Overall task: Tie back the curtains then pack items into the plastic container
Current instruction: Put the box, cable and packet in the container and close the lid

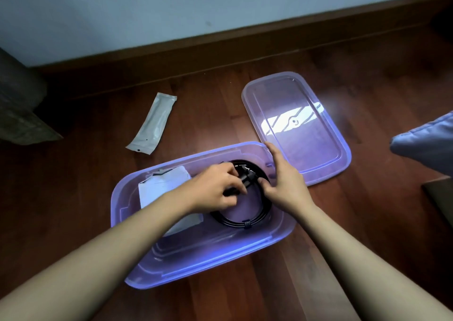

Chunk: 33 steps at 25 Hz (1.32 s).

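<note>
Both bare forearms reach in from the bottom edge and meet over the plastic container (196, 268), a translucent purple tub standing open on the wooden floor (81, 198). The left hand (215, 188) is curled, its fingertips and thumb pinching the black plug end of a coiled black cable (245, 220) that lies in the right half of the tub. The right hand (285, 183) is far more open: its fingers stretch nearly straight toward the tub's far right corner, while its thumb presses down against the upper right of the coil. Whether any of its fingers hook under the cable cannot be told. A small band binds the coil at its near side.

Under the left wrist, in the left half of the tub, lies a white packet (161, 186), partly covered by the arm. The tub's lid (296, 129) lies flat on the floor just beyond the right hand, its near corner touching or overlapping the tub's rim. A long white pouch (153, 122) lies on the floor beyond the tub, to the left, well apart from the lid. Blue-grey cloth (426, 146) shows at the right edge.
</note>
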Available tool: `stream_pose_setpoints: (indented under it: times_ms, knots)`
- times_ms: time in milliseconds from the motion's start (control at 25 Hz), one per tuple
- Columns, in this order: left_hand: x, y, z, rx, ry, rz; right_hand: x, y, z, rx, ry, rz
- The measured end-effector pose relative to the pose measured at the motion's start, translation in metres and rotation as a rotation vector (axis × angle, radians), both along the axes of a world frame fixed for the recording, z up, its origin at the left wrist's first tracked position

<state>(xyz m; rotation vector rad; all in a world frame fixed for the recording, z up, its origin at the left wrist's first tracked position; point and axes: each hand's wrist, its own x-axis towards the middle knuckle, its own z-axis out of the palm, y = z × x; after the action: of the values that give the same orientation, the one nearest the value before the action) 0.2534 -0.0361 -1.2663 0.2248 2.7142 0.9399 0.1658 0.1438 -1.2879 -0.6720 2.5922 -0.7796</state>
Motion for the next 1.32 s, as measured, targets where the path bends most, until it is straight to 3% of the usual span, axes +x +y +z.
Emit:
stream_pose_setpoints:
  times_ms: [120,240,320,360,440,520,560,640,720,800,1000,1080,1200,1320]
  knots:
    - [-0.003,0.017,-0.019,-0.325,-0.109,-0.120,0.000,0.000,-0.001,-0.005,-0.015,-0.013]
    - [-0.006,0.033,-0.016,-0.357,-0.179,-0.090,0.000,0.000,0.000,-0.005,-0.013,-0.018]
    - [-0.006,0.025,-0.001,-0.280,-0.152,-0.096,0.000,-0.001,0.000,-0.002,-0.003,-0.012]
    - [-0.008,0.015,0.012,-0.187,-0.107,-0.044,0.000,-0.001,0.000,-0.001,-0.003,-0.011]
    - [-0.017,-0.013,0.035,0.024,0.077,0.253,0.000,-0.001,0.000,0.001,-0.005,-0.014]
    - [-0.029,-0.055,0.036,0.006,0.236,0.599,-0.001,0.000,0.001,0.002,-0.004,-0.015]
    - [-0.034,-0.079,0.028,-0.071,0.227,0.717,0.000,-0.001,0.001,0.005,0.000,-0.013]
    - [-0.039,-0.120,0.002,-0.304,-0.011,0.788,0.000,-0.001,0.000,0.014,0.009,-0.010]
    - [-0.034,-0.140,-0.020,-0.505,-0.261,0.727,-0.001,-0.001,-0.001,0.009,0.010,-0.015]
    - [-0.029,-0.148,-0.033,-0.585,-0.245,0.691,0.000,0.000,-0.002,-0.003,0.015,-0.014]
    - [-0.025,-0.145,-0.012,-0.408,-0.028,0.889,-0.001,0.001,-0.002,0.099,0.057,0.008]
    - [-0.020,-0.141,0.013,-0.264,0.118,0.950,0.002,0.000,-0.004,0.103,0.221,-0.001]
    - [-0.013,-0.130,0.061,-0.160,0.178,0.720,0.010,-0.001,0.000,-0.119,0.440,-0.186]
    - [-0.006,-0.102,0.100,-0.335,0.038,0.335,0.021,-0.011,0.015,-0.496,0.484,-0.120]
